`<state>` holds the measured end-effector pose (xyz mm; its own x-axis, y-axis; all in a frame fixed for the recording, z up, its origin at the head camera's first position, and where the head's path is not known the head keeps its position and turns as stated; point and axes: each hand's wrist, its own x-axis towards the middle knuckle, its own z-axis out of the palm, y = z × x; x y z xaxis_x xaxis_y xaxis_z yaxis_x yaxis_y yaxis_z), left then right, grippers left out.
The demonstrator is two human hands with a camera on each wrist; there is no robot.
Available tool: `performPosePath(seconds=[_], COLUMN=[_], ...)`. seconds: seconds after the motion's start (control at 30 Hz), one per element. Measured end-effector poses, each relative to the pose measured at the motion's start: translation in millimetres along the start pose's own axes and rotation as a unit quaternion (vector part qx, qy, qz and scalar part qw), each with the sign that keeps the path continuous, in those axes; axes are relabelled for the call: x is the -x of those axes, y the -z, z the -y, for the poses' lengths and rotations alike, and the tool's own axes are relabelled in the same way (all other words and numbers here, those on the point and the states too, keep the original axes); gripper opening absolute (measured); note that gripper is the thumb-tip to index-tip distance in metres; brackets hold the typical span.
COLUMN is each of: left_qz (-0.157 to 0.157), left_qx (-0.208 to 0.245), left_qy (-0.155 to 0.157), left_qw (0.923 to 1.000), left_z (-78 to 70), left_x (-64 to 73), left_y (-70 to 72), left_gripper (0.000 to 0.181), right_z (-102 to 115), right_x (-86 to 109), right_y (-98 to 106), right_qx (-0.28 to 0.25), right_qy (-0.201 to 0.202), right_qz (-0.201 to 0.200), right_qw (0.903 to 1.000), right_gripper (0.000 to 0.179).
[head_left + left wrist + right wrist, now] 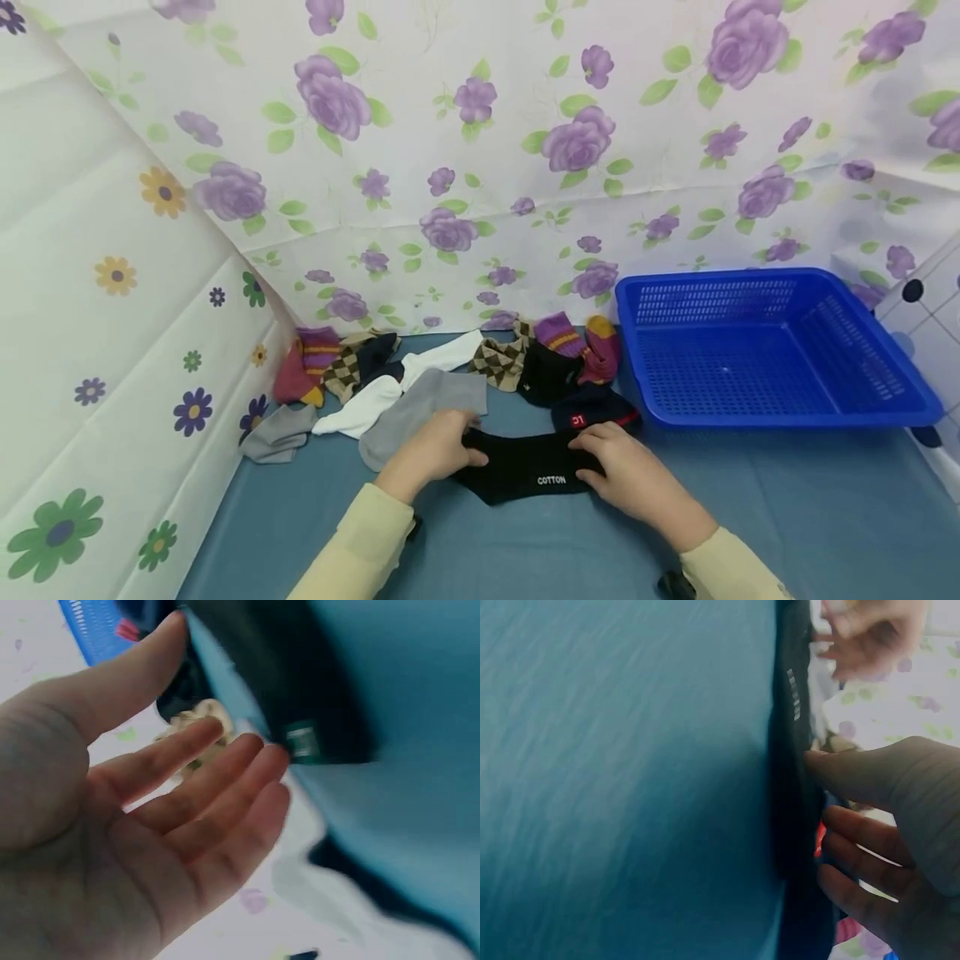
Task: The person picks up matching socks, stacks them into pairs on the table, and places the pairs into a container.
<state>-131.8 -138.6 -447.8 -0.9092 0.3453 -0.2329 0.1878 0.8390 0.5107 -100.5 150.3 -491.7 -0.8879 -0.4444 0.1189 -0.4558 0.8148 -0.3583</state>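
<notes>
A small grey fabric sock [273,437] is lying at the far left of the teal work surface [517,554]; a white fabric sock [363,408] and a larger, flat grey fabric sock [427,404] are lying to its right; the left hand [441,448] is reaching over the left end of a black fabric sock with white COTTON lettering [517,465], its fingers extending loosely and its thumb standing apart; the black sock is lying on the surface between both hands; the right hand [622,471] is touching the right end, its thumb and fingers spreading apart; a dark sock with a red marking [600,403] is lying just behind that end; a blue perforated plastic basket [787,417] is standing at the far right.
</notes>
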Motion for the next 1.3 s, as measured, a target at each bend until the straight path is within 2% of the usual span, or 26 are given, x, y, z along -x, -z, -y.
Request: performPosePath(seconds=[0.1,0.23,0.3,0.4,0.53,0.67,0.8,0.87,1.0,1.17,1.3], left_qz=[-0.048,-0.126,-0.147,-0.156,-0.142,-0.118,-0.105,-0.097,-0.077,-0.055,-0.035], left_qx=[-0.015,-0.033,-0.03,-0.038,-0.07,-0.083,-0.11,-0.126,-0.125,-0.139,-0.167], left_qy=[-0.013,-0.029,-0.035,-0.039,-0.043,-0.045,-0.031,-0.019,-0.008,0.003,0.005], left_qw=[0.9986,0.9911,0.9881,0.9862,0.9865,0.9885,0.9879,0.9871,0.9891,0.9887,0.9853], left_z=[-19.2,-46.5,-58.9,-74.8,-90.6,-100.4,-106.8,-109.5,-111.6,-108.7,-105.7], left_x=[-10.8,-28.4,-38.4,-54.7,-75.4,-93.0,-107.5,-113.1,-120.6,-127.6,-131.8], left_y=[9.6,13.4,9.7,-0.1,-12.9,-24.2,-33.3,-36.4,-40.0,-43.5,-46.4], left_gripper=[0.053,0.05,0.05,0.055,0.065,0.071,0.071,0.072,0.072,0.062,0.052], right_z=[3.1,8.7,11.4,14.1,15.9,16.9,17.0,16.6,15.2,13.2,10.8], right_x=[0.8,0.9,1.4,2.5,3.2,3.0,3.3,3.9,4.9,4.8,4.0], right_y=[4.1,10.9,13.9,17.2,18.8,18.7,18.3,18.0,16.6,16.1,15.8], right_qx=[0.03,0.06,0.069,0.085,0.104,0.116,0.117,0.116,0.112,0.107,0.103], right_qy=[0.026,0.053,0.06,0.063,0.053,0.036,0.025,0.021,0.015,0.013,0.012], right_qz=[-0.04,-0.082,-0.094,-0.103,-0.1,-0.095,-0.102,-0.105,-0.105,-0.11,-0.114], right_qw=[0.9984,0.9934,0.9913,0.9891,0.9881,0.9879,0.9876,0.9875,0.9881,0.9881,0.9881], right_gripper=[0.03,0.026,0.026,0.026,0.029,0.033,0.034,0.033,0.032,0.032,0.03])
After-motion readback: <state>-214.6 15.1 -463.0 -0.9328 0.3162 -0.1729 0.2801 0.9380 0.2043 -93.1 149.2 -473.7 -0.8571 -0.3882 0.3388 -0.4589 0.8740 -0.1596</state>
